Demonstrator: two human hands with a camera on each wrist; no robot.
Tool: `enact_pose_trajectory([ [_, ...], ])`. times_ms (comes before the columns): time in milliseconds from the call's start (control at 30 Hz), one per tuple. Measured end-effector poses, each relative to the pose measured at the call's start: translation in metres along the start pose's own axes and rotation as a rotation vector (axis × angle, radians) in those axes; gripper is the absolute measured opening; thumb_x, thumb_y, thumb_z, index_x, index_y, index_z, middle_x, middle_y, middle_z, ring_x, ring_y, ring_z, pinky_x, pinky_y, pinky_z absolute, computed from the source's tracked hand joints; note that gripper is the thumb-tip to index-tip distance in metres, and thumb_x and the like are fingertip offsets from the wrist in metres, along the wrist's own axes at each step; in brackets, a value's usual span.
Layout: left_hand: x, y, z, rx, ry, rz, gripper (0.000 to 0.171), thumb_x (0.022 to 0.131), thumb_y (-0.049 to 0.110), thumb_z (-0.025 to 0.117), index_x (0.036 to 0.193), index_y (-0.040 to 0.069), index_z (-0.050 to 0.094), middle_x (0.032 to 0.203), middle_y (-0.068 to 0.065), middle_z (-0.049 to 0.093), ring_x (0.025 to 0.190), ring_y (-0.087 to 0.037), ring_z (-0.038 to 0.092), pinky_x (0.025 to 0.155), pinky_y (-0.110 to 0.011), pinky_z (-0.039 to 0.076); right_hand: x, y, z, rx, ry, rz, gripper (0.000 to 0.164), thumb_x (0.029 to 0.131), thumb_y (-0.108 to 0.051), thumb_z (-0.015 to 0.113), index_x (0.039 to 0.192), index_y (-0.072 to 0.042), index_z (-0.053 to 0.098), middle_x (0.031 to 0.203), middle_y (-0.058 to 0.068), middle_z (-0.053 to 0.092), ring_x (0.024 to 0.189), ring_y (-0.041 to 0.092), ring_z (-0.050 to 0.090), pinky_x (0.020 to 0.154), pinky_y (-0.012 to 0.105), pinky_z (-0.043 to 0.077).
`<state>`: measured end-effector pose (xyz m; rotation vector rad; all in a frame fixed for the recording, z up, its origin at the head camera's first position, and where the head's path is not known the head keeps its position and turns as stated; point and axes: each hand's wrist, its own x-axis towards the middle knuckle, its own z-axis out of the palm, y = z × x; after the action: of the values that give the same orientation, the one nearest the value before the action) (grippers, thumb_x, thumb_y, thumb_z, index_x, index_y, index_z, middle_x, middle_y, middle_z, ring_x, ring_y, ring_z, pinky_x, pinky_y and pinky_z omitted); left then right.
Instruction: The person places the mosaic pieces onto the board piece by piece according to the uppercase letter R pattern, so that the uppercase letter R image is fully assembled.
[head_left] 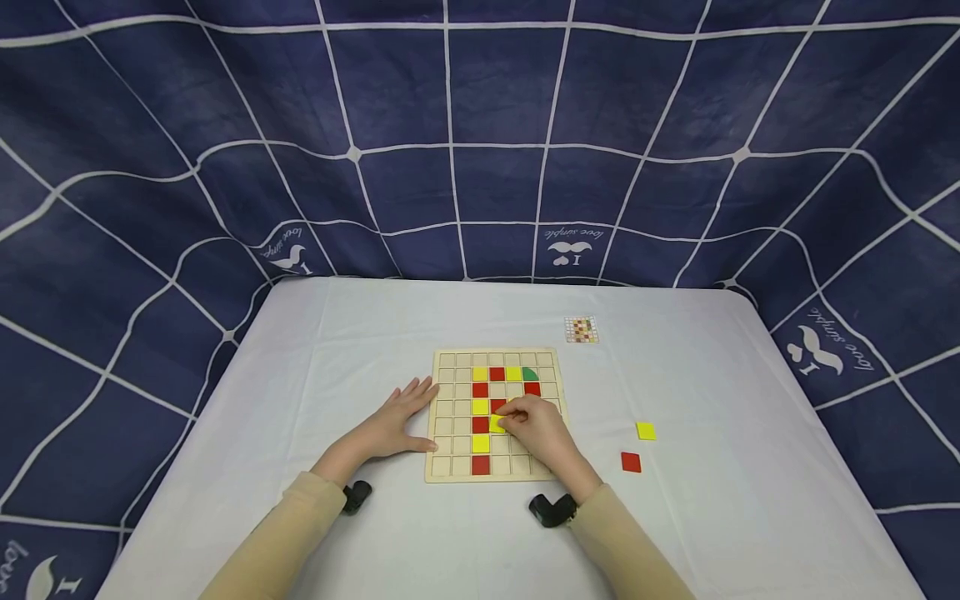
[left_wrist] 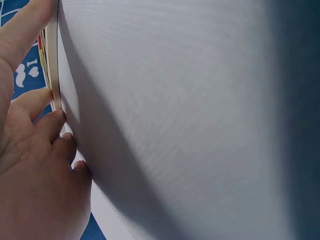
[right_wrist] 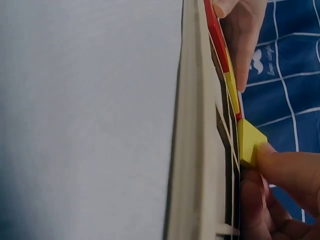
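Observation:
A pale wooden grid board (head_left: 445, 464) lies on the white-covered table. Its left edge is touched by my left hand (head_left: 390, 425), fingers spread and straight, thumb at the lower part of that edge. My right hand (head_left: 542, 432) pinches a yellow square tile (right_wrist: 251, 142) between thumb and fingers, over a cell near the board's middle. In the right wrist view the tile stands tilted against the board. Red and yellow square tiles alternate down one column, including a red tile (head_left: 480, 465) at the bottom. A green rounded piece (head_left: 530, 374) sits at the top row's right end. My right hand hides some cells.
To the right of the board lie a loose yellow tile (head_left: 646, 431) and a loose red tile (head_left: 631, 462). A small pattern card (head_left: 581, 329) rests beyond the board's far right corner. A dark blue checked curtain (head_left: 495, 183) hangs around the table.

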<state>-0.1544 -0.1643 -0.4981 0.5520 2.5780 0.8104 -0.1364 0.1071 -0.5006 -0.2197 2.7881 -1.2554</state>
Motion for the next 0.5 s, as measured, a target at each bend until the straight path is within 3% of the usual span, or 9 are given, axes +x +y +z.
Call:
enact_pose_trajectory([
  [500, 0.0003, -0.0017, -0.0001, 0.007, -0.005, -0.001, 0.103, 0.077, 0.039, 0.083, 0.156, 0.009, 0.026, 0.166, -0.011, 0.014, 0.154, -0.034, 0.005, 0.125, -0.055, 0.005, 0.0027, -0.0049, -0.0058, -0.005, -0.035, 0.032, 0.004, 0.084, -0.010, 0.077, 0.088, -0.010, 0.075, 0.084, 0.000, 0.072, 0.066, 0.008, 0.058, 0.064, 0.020, 0.053],
])
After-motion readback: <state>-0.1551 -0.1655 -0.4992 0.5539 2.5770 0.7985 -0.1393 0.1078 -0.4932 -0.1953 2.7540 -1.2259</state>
